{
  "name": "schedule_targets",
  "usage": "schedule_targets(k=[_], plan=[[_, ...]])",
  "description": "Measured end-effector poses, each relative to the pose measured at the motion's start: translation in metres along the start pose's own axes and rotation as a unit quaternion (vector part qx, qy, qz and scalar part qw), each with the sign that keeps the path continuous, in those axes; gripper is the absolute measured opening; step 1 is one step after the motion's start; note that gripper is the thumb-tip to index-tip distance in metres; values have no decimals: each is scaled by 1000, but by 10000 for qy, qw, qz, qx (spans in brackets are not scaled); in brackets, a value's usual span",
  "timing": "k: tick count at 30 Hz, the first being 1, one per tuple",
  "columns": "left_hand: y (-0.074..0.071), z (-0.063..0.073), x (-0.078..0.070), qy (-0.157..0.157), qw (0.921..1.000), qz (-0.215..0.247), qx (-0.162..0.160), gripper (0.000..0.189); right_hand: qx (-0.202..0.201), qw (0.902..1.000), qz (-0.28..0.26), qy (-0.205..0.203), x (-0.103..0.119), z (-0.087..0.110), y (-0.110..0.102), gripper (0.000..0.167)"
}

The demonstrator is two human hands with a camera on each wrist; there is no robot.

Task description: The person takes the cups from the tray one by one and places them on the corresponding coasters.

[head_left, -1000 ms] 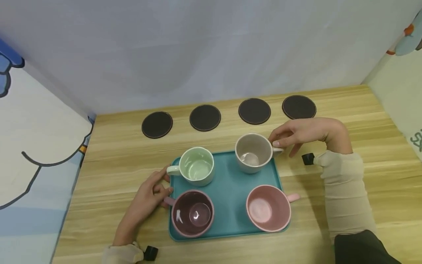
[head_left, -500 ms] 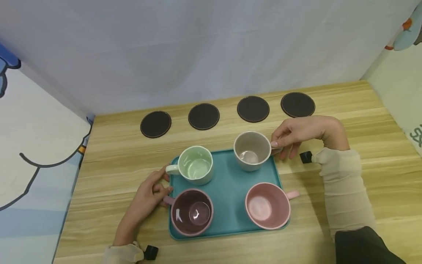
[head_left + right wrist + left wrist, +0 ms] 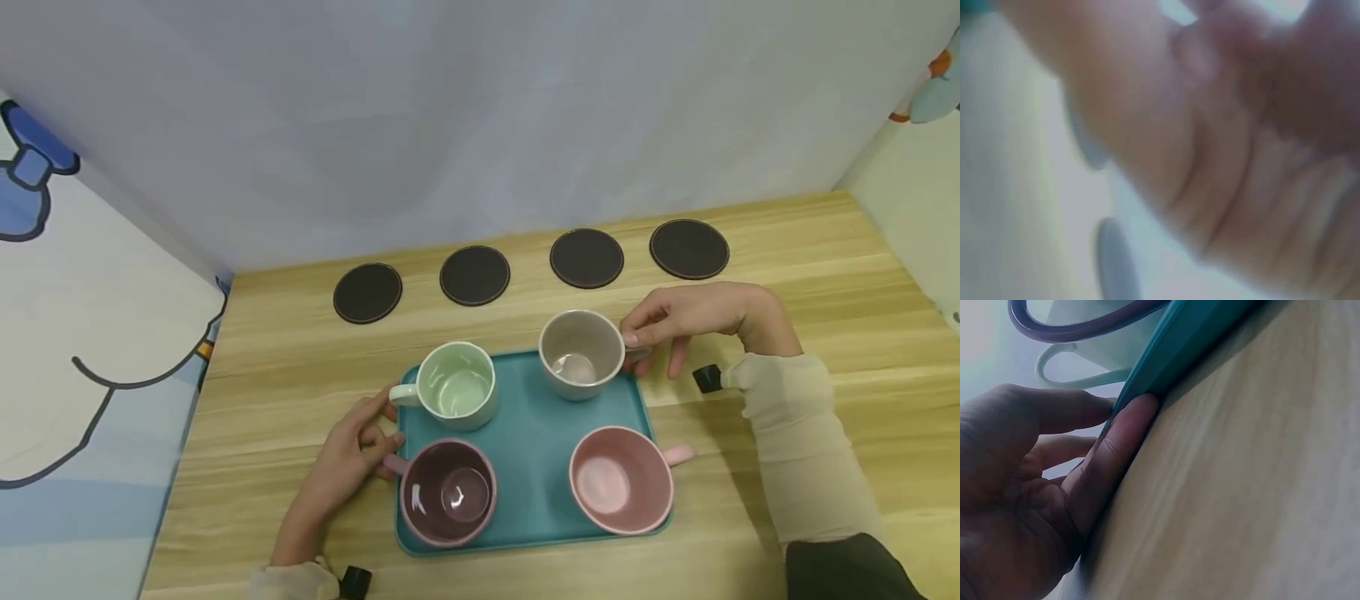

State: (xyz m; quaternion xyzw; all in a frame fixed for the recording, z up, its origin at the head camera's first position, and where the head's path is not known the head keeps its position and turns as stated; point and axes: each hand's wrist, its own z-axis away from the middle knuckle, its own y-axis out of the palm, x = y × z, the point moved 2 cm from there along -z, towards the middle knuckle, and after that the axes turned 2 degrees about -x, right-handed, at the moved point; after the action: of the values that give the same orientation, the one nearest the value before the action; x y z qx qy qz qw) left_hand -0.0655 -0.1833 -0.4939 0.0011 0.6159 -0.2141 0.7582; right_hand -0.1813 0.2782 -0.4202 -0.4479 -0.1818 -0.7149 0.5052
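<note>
A teal tray [image 3: 534, 475] carries a mug at each corner. My left hand [image 3: 345, 462] pinches its left edge, and in the left wrist view fingertips press against the tray's side [image 3: 1166, 362] just above the table. At the tray's back right, my right hand [image 3: 697, 317] pinches the handle of a beige mug [image 3: 576, 367], partly hiding it. The pale green mug [image 3: 456, 392] sits at the back left, its handle over my left fingers. In front are a purple mug [image 3: 450, 500], handle to the left, and a pink mug [image 3: 621, 483], handle to the right. The right wrist view is blurred.
Several round black coasters lie in a row behind the tray: far left [image 3: 367, 292], middle left [image 3: 475, 275], middle right [image 3: 587, 258] and far right [image 3: 689, 249]. A pale curtain [image 3: 480, 125] hangs along the wooden table's [image 3: 285, 350] back edge.
My right fingers have closed in on the beige mug's handle, and the mug has stayed at the tray's back right. My left hand keeps its place; the head view has shifted slightly.
</note>
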Motion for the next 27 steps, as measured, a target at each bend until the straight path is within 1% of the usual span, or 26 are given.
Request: schedule_targets(k=[6, 12, 14, 19, 23, 27], plan=[[1, 0, 0, -74, 10000, 11, -4, 73, 214, 9981, -303, -491, -17, -4, 6, 33], [1, 1, -1, -99, 9999, 61, 0, 73, 413, 9902, -690, -1144, -25, -10, 7, 36], [1, 2, -2, -65, 10000, 29, -15, 73, 428, 9876, -629, -1373, -25, -10, 7, 36], [0, 3, -1, -25, 9999, -104, -71, 73, 272, 9824, -259, -1829, -23, -9, 7, 41], [0, 1, -1, -22, 9999, -93, -43, 73, 300, 9836, -283, -1755, -25, -8, 7, 43], [2, 0, 1, -11, 10000, -58, -19, 73, 360, 9824, -436, -1780, -26, -8, 7, 46]])
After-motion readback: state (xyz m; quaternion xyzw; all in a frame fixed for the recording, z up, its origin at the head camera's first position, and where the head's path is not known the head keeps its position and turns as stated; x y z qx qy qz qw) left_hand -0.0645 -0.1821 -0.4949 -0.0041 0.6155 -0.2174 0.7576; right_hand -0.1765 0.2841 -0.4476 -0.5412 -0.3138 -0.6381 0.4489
